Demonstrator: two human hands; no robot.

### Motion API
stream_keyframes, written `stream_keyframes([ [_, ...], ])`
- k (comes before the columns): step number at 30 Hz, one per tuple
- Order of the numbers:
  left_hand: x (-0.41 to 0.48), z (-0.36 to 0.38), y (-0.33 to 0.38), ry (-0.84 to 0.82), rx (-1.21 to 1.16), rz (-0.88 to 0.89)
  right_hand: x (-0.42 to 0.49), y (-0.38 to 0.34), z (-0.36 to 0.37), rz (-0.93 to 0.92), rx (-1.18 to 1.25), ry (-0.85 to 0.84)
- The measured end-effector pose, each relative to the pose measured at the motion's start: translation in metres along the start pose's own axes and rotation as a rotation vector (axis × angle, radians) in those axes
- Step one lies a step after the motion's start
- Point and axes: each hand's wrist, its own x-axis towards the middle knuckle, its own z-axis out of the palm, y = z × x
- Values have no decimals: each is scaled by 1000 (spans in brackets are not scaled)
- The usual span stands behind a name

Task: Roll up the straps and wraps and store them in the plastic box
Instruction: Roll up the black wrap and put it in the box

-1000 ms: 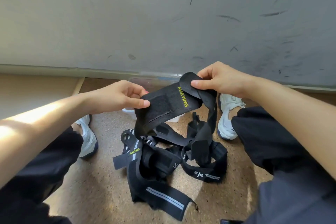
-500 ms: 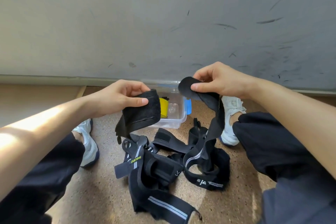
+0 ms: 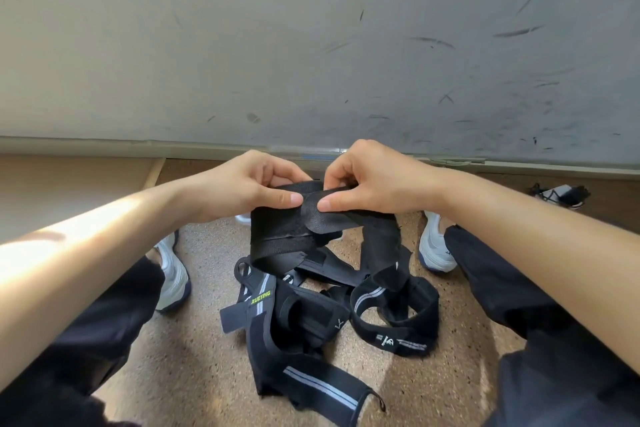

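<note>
A black wrap hangs in the air above the floor, folded over itself. My left hand pinches its left part between thumb and fingers. My right hand pinches the rounded end of the wrap and lays it onto the folded part, thumb tips almost meeting. The wrap's tail drops down on the right into a tangled pile of black straps with grey stripes and yellow lettering on the floor. The plastic box is hidden behind my hands.
I sit on a speckled cork floor with a white shoe at the left and at the right. A scuffed grey wall stands close ahead. A small dark object lies far right by the wall.
My hands came together from apart. The right hand brought the wrap's rounded end over onto the part that the left hand holds. The box went out of sight behind my hands.
</note>
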Motion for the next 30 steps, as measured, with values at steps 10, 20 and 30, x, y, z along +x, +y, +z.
stream_keyframes([
  [10, 1, 8, 2, 79, -35, 7, 2, 3, 3, 5, -39, 40],
  [20, -1, 14, 11, 185, 74, 71, -3, 8, -1, -9, 55, 148],
  [30, -7, 8, 14, 96, 42, 85, -2, 8, -10, 27, 208, -91],
])
